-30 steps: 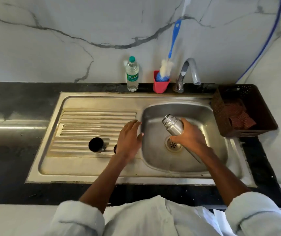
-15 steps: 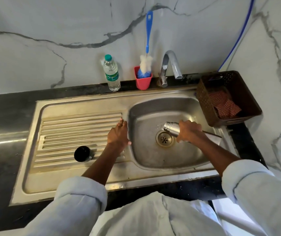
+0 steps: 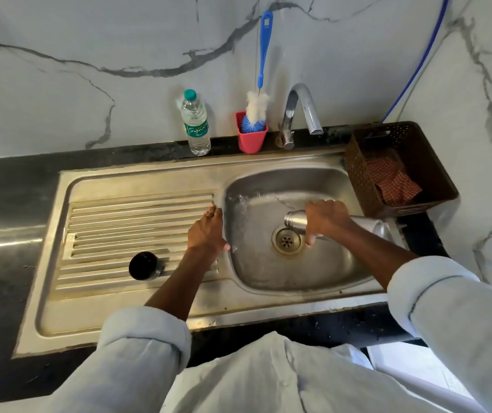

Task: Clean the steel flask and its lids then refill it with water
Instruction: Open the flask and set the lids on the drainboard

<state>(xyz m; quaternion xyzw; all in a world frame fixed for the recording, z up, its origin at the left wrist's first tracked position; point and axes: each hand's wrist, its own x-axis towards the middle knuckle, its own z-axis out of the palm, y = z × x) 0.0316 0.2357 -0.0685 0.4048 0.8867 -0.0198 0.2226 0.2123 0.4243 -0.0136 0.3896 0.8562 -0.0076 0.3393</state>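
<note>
Just in front of the person's pale rolled sleeves, the left hand (image 3: 207,231) rests flat, fingers straight and holding nothing, on the ridge between the ribbed draining board and the bowl of the stainless steel sink (image 3: 137,180). To its left and slightly nearer the body, a small round black lid (image 3: 144,266) sits alone on the ribs. To its right, across the bowl, the right hand (image 3: 326,219) curls around the cylindrical brushed-steel flask (image 3: 295,222), which lies nearly level above the round drain (image 3: 287,240), open mouth pointing toward the left hand, its base out over the sink's right rim. Water streaks the bowl beyond the flask, so the step in hand looks like tipping out rinse water. Farther back, beyond both hands, stand a clear plastic water bottle with a green cap (image 3: 195,123), a blue-handled bottle brush (image 3: 261,73) in a pink cup (image 3: 251,135), and a curved chrome tap (image 3: 299,111); a brown perforated basket (image 3: 358,174) lies beyond the right hand. Next probably comes righting the flask and reaching back for the brush, which the free left hand could fetch.
</note>
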